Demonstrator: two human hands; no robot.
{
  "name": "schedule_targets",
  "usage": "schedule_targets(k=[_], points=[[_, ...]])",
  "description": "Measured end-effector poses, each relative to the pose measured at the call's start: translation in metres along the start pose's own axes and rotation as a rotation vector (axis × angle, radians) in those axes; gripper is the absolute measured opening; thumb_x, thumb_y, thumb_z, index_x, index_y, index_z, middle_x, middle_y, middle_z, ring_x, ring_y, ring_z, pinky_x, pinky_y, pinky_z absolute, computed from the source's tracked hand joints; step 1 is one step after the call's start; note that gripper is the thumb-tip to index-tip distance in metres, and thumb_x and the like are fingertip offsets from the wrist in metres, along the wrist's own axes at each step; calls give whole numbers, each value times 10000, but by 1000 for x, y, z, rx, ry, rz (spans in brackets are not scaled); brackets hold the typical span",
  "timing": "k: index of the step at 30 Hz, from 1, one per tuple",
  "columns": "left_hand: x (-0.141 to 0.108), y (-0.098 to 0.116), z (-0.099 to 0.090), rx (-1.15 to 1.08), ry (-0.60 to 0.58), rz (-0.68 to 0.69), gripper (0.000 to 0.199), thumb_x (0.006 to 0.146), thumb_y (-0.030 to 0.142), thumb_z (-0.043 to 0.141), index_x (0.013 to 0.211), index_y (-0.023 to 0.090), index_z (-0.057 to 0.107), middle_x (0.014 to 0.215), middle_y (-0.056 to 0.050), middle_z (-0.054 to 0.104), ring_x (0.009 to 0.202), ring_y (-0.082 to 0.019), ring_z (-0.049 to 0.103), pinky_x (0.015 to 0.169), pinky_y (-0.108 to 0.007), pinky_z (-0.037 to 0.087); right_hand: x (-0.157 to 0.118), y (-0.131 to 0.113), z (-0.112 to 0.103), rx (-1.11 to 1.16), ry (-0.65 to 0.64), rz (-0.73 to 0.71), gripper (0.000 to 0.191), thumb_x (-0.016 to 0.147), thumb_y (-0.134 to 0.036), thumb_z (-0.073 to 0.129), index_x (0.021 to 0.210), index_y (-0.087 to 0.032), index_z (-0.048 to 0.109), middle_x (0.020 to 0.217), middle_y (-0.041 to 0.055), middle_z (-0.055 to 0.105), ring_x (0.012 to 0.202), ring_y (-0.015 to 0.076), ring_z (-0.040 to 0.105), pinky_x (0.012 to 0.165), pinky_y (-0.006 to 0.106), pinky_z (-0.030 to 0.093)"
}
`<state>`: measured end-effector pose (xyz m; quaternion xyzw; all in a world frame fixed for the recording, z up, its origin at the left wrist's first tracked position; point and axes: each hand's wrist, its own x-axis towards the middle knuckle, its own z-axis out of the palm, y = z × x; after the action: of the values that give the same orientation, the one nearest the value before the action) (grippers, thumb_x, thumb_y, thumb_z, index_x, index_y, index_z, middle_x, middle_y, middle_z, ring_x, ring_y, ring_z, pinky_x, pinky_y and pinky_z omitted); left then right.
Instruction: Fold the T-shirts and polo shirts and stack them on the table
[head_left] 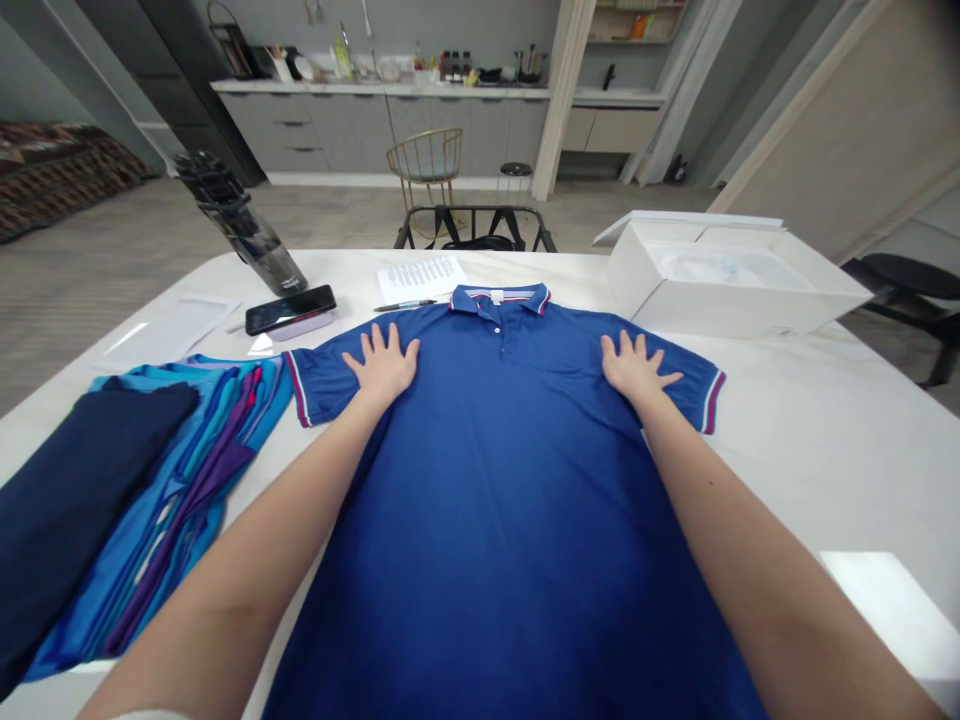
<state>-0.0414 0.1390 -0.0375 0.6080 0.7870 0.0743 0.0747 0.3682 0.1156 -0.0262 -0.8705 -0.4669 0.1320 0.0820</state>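
Note:
A blue polo shirt [502,480] lies spread front side up on the white table [817,450], its collar at the far end and its lower part running off toward me. Red and white stripes trim the collar and both sleeve cuffs. My left hand [384,365] rests flat on the shirt near the left sleeve, fingers spread. On the opposite side, my right hand [634,368] presses flat by the right sleeve, its fingers also apart. Neither hand grips the cloth. The shirt's hem is out of view.
Folded clothes [97,440] are stacked at the left. Beyond them are a phone [291,310], a dark bottle [251,235] and a sheet of paper [176,325]. A pen [405,305] and a printed sheet [421,275] lie past the collar. An open white box [735,285] stands at the far right.

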Motion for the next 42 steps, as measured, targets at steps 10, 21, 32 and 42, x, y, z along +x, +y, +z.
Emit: schedule_targets(k=[10, 21, 32, 42], points=[[11, -59, -15, 43, -53, -85, 801, 973, 700, 135, 1645, 279, 244, 1729, -71, 142, 1588, -380, 99, 1190, -766, 55, 23, 53, -12, -106, -70, -93, 867, 926, -812, 152, 1662, -354, 176, 1743, 38, 66, 1553, 483, 12, 1090, 860, 68], [-55, 74, 9, 39, -47, 443, 767, 1011, 666, 161, 1639, 242, 277, 1719, -65, 196, 1590, -302, 158, 1269, -623, 78, -62, -71, 28, -216, -54, -602, 723, 1017, -667, 45, 1652, -363, 213, 1732, 42, 142, 1570, 352, 142, 1152, 783, 123], [-111, 47, 10, 25, -66, 470, 742, 1010, 681, 183, 1631, 292, 299, 1709, -43, 236, 1588, -293, 177, 1277, -592, 118, -119, -27, 25, -261, 65, -536, 727, 1016, -694, 111, 1649, -356, 229, 1732, 36, 135, 1577, 369, 84, 1132, 816, 53], [-226, 12, -6, -21, 111, 609, 649, 1047, 586, 250, 1629, 303, 300, 1720, -39, 192, 1594, -272, 157, 1282, -588, 106, -234, 38, 20, -247, 99, -618, 686, 1036, -659, 140, 1653, -365, 202, 1736, 14, 113, 1583, 349, 61, 1162, 779, 75]])
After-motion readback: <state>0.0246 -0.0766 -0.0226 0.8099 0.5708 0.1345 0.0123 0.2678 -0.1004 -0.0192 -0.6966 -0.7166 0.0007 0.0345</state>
